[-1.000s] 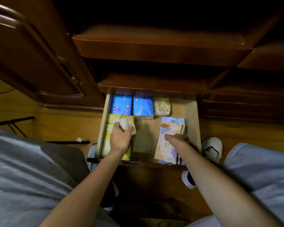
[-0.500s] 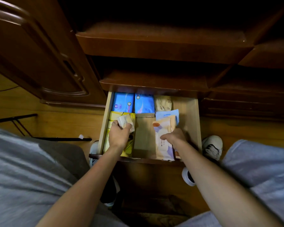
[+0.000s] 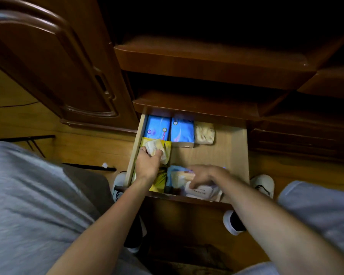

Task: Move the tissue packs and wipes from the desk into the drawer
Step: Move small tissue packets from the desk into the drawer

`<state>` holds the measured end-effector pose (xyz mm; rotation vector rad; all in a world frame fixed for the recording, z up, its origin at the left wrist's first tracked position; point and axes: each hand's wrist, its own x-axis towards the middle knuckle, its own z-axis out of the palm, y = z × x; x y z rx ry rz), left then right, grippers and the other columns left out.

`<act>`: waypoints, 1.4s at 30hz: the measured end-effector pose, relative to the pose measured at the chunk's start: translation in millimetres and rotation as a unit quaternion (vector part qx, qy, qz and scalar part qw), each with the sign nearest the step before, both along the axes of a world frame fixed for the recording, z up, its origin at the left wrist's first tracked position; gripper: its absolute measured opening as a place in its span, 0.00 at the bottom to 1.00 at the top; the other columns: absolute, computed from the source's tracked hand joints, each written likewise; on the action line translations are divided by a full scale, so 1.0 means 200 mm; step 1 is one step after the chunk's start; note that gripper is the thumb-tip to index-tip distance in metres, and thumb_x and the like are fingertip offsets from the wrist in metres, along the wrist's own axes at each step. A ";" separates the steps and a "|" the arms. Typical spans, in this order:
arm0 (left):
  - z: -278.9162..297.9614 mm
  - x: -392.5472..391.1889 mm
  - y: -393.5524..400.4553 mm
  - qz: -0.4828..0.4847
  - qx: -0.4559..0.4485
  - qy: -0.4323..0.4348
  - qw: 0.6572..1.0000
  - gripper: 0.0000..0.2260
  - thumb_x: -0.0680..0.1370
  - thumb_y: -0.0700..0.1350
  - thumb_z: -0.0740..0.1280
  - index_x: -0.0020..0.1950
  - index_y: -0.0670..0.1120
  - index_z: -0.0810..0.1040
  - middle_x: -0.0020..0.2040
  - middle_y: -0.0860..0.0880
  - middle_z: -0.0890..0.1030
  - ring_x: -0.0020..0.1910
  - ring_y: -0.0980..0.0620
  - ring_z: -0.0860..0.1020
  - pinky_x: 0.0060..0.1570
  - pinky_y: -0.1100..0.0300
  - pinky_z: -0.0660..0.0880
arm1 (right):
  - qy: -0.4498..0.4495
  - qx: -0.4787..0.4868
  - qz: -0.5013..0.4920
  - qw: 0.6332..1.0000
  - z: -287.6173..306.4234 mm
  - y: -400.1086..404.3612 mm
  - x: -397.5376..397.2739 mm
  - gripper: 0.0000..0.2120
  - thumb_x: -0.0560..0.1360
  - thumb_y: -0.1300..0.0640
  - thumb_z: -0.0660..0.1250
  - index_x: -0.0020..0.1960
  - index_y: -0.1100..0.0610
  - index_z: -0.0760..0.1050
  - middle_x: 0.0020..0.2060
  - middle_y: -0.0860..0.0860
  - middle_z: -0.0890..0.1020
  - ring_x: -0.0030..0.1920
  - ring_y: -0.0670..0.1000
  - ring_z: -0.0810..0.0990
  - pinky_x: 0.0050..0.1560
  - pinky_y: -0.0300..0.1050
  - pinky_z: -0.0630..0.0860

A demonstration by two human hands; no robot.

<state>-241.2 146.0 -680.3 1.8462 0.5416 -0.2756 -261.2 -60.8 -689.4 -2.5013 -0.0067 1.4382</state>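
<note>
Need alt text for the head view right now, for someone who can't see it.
Both hands reach into an open wooden drawer: the left hand grips a small pale tissue pack, the right hand, blurred, rests on a wipes pack. Two blue packs line the back.

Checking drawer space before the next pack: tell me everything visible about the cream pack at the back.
The cream pack is a small soft-wrapped tissue pack, pale beige with a faint printed pattern. It lies flat at the drawer's back, closely beside the right blue pack. No hand touches it; bare drawer floor lies to its right.

right hand [image 3: 204, 175] blurred, wipes pack [image 3: 199, 190] partly hidden
</note>
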 end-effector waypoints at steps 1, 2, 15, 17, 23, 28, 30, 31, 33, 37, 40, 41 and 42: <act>0.00 0.00 0.01 0.001 0.000 0.002 1.000 0.08 0.75 0.48 0.71 0.52 0.49 0.76 0.46 0.49 0.83 0.45 0.49 0.83 0.49 0.50 0.81 | -0.055 -0.016 0.009 0.998 -0.05 0.02 -0.02 0.45 0.71 0.43 0.75 0.81 0.52 0.57 0.77 0.56 0.66 0.74 0.59 0.66 0.71 0.51 0.65; 0.00 -0.01 0.02 0.004 0.003 0.003 1.000 0.09 0.75 0.48 0.71 0.53 0.48 0.76 0.47 0.48 0.84 0.45 0.48 0.83 0.48 0.50 0.81 | -0.113 -0.025 0.022 0.993 -0.10 0.02 -0.04 0.50 0.70 0.38 0.74 0.82 0.52 0.53 0.79 0.55 0.61 0.77 0.59 0.61 0.74 0.54 0.60; -0.01 0.01 -0.07 -0.038 0.014 0.020 0.999 0.11 0.75 0.48 0.72 0.54 0.49 0.76 0.47 0.50 0.83 0.47 0.50 0.83 0.48 0.52 0.80 | -0.148 0.030 0.011 0.989 -0.29 0.02 -0.16 0.41 0.72 0.25 0.59 0.80 0.36 0.51 0.80 0.50 0.56 0.78 0.61 0.54 0.74 0.65 0.54; -0.01 0.01 -0.09 -0.049 0.002 0.024 0.999 0.11 0.75 0.48 0.72 0.54 0.48 0.76 0.48 0.49 0.84 0.48 0.49 0.83 0.51 0.47 0.81 | -0.157 0.035 0.007 0.987 -0.29 -0.01 -0.15 0.42 0.71 0.24 0.57 0.80 0.37 0.50 0.80 0.49 0.56 0.79 0.59 0.53 0.75 0.64 0.53; 0.00 -0.01 -0.09 -0.048 -0.009 0.020 0.999 0.09 0.74 0.48 0.71 0.52 0.50 0.75 0.47 0.50 0.84 0.47 0.50 0.83 0.47 0.48 0.82 | -0.238 0.111 -0.302 0.917 -0.24 -0.02 -0.08 0.38 0.76 0.33 0.64 0.79 0.44 0.53 0.78 0.51 0.65 0.74 0.57 0.68 0.66 0.58 0.70; 0.03 -0.02 -0.03 -0.019 -0.002 0.012 1.000 0.11 0.75 0.46 0.72 0.55 0.49 0.76 0.48 0.51 0.84 0.47 0.53 0.83 0.44 0.58 0.79 | -0.273 0.125 -0.425 0.854 -0.21 -0.02 0.23 0.34 0.79 0.46 0.64 0.81 0.44 0.54 0.79 0.53 0.61 0.77 0.59 0.63 0.74 0.60 0.64; 0.04 -0.01 -0.01 -0.007 -0.001 0.010 1.000 0.12 0.76 0.45 0.72 0.57 0.47 0.77 0.49 0.49 0.84 0.47 0.53 0.83 0.47 0.55 0.80 | -0.289 0.083 -0.420 0.856 -0.23 -0.02 0.33 0.32 0.80 0.46 0.62 0.82 0.47 0.56 0.80 0.54 0.59 0.79 0.59 0.56 0.77 0.56 0.59; 0.04 -0.01 0.01 -0.002 0.002 0.010 1.000 0.12 0.76 0.45 0.72 0.58 0.46 0.77 0.50 0.48 0.84 0.48 0.52 0.83 0.48 0.53 0.81 | -0.276 0.085 -0.424 0.858 -0.25 0.00 0.37 0.32 0.80 0.47 0.62 0.82 0.48 0.56 0.80 0.55 0.60 0.79 0.60 0.56 0.76 0.55 0.58; 0.03 0.00 0.02 0.002 0.005 0.012 1.000 0.13 0.76 0.45 0.72 0.59 0.45 0.77 0.50 0.47 0.84 0.49 0.50 0.83 0.51 0.51 0.81 | -0.238 0.111 -0.437 0.861 -0.28 0.05 0.40 0.33 0.80 0.49 0.64 0.82 0.49 0.56 0.78 0.57 0.63 0.76 0.61 0.63 0.75 0.54 0.62; -0.01 0.01 0.03 -0.001 0.017 0.020 1.000 0.13 0.76 0.45 0.72 0.59 0.45 0.77 0.50 0.48 0.84 0.50 0.50 0.82 0.53 0.50 0.81 | -0.254 0.105 -0.433 0.858 -0.31 0.07 0.36 0.31 0.75 0.46 0.67 0.76 0.49 0.64 0.71 0.54 0.74 0.69 0.59 0.73 0.67 0.53 0.71; -0.04 0.02 0.01 -0.012 0.018 0.016 1.000 0.11 0.76 0.45 0.72 0.57 0.48 0.77 0.49 0.51 0.83 0.49 0.53 0.83 0.50 0.54 0.80 | -0.347 -0.002 -0.382 0.857 -0.27 0.01 0.40 0.22 0.75 0.44 0.62 0.67 0.47 0.73 0.65 0.52 0.79 0.66 0.58 0.74 0.65 0.51 0.71; -0.05 0.02 0.01 -0.017 0.013 0.016 1.000 0.10 0.76 0.45 0.72 0.55 0.50 0.76 0.48 0.53 0.83 0.49 0.54 0.82 0.50 0.56 0.79 | -0.379 -0.046 -0.363 0.850 -0.26 -0.02 0.40 0.20 0.75 0.45 0.62 0.66 0.48 0.74 0.64 0.52 0.78 0.66 0.58 0.72 0.65 0.52 0.69; -0.06 0.02 0.00 -0.024 0.010 0.016 1.000 0.09 0.76 0.46 0.72 0.54 0.52 0.75 0.48 0.53 0.83 0.49 0.55 0.82 0.50 0.57 0.79 | -0.392 -0.085 -0.340 0.850 -0.27 -0.05 0.40 0.20 0.75 0.46 0.63 0.66 0.48 0.73 0.66 0.53 0.77 0.66 0.59 0.71 0.65 0.54 0.68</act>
